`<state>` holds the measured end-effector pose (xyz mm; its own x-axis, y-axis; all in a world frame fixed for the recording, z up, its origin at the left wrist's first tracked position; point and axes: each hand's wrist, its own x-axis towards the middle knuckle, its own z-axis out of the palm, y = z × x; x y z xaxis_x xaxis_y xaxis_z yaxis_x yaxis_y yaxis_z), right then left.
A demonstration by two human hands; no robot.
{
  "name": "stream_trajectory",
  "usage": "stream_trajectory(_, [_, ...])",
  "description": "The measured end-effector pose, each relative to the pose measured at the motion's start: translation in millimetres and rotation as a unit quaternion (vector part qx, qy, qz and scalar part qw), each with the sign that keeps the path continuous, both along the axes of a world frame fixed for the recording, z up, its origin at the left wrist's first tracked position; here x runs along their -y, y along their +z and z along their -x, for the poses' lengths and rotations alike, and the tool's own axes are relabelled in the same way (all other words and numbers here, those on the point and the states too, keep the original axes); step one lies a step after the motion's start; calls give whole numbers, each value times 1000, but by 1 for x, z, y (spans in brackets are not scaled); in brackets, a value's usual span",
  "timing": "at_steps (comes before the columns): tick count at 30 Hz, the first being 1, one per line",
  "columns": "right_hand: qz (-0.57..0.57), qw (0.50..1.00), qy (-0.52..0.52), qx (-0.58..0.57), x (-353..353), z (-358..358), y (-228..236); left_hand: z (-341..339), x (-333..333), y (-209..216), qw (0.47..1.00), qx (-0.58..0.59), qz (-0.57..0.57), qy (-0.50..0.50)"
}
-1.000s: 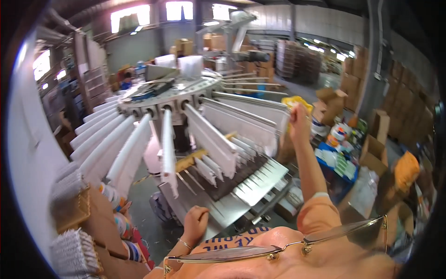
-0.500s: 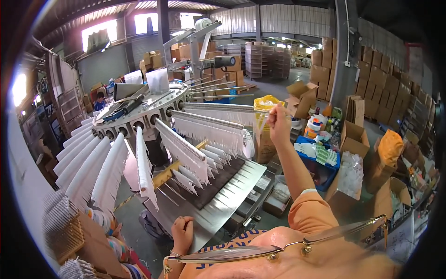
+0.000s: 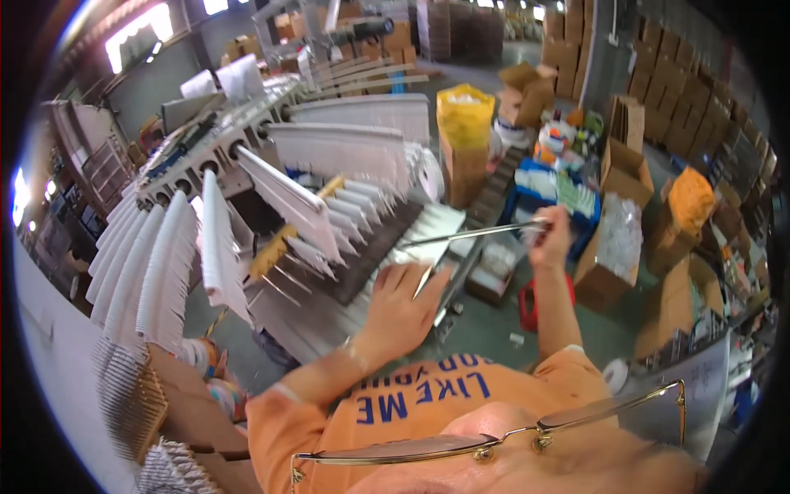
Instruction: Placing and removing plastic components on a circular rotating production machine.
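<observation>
My right hand [image 3: 550, 235] is closed around the end of a thin metal rod [image 3: 477, 234], held out over the table's right side and pointing left. With its fingers spread, my left hand [image 3: 405, 306] reaches over the near edge of the metal table [image 3: 309, 325]; whether it touches the surface is unclear. Beyond my hands stands a round machine [image 3: 239, 123] with rods fanning outward. Dense rows of white, fringed-edged pieces [image 3: 341, 148] hang from them. On the table, a yellow rack [image 3: 273, 251] has thin rods, several bearing similar white pieces [image 3: 350, 212].
A yellow bag [image 3: 466, 111] tops a carton behind the table. Right of it are a blue crate [image 3: 527, 206], a box of clear plastic [image 3: 615, 247], an orange bag [image 3: 691, 198] and a red container [image 3: 531, 305]. Cartons with white bristly stacks [image 3: 123, 387] stand at near left.
My right hand has come down and right from the hanging row, with the metal rod now in plain view. My left hand has moved forward and right over the table, its fingers spreading.
</observation>
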<state>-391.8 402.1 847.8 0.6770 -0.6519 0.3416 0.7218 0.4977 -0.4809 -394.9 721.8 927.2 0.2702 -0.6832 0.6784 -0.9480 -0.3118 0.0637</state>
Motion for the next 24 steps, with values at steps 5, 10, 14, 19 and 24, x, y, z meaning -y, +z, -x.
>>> stream_trajectory(5, [72, 987, 89, -108, -87, 6, -3, -42, 31, -53, 868, -478, -56, -120])
stream_trajectory(10, [354, 911, -68, -201, -114, 52, -24, -46, 20, -61, 590, -777, 129, -180])
stream_trajectory(14, [667, 740, -82, -38, -159, 68, -24, -47, 20, -61, 533, -788, 230, -207])
stream_trajectory(19, [661, 729, -178, 7, -175, 57, -21, -37, 7, -46, 593, -747, 243, -179])
stream_trajectory(24, [639, 767, -42, 48, -162, 73, 17, -22, -68, -65, 687, -643, 333, -55])
